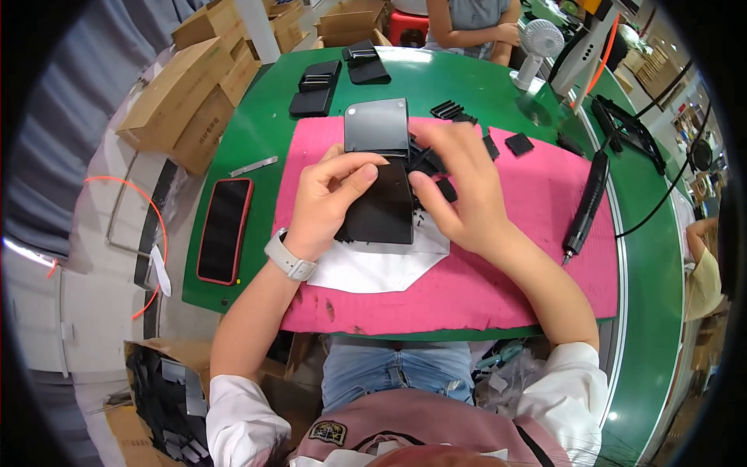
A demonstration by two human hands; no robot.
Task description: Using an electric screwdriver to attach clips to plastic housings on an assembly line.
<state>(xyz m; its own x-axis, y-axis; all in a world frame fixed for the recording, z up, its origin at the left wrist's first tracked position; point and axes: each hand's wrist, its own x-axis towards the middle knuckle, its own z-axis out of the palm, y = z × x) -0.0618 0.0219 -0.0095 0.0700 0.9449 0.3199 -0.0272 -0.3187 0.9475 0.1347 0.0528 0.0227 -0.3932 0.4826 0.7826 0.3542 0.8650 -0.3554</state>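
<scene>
My left hand (331, 198), a pale watch on its wrist, pinches a black hinged plastic piece (380, 204) between thumb and bent fingers. The piece has two flat panels: a glossy upper one (377, 124) and a darker lower one, joined at a narrow slot. At its right edge my right hand (461, 183) is spread, thumb tip close to the lower panel; whether it touches I cannot tell. Small black parts (426, 161) lie partly hidden behind that hand. A white sheet (373, 268) with tiny dark screws (421, 217) lies beneath.
A pink mat (537, 257) covers the green table (257, 148). A black electric screwdriver (587, 206) lies right, a red-cased phone (226, 231) left. More black hinged pieces (316, 88) sit at the back. A small fan (537, 50) stands far right. Another person's arms (475, 35) show beyond.
</scene>
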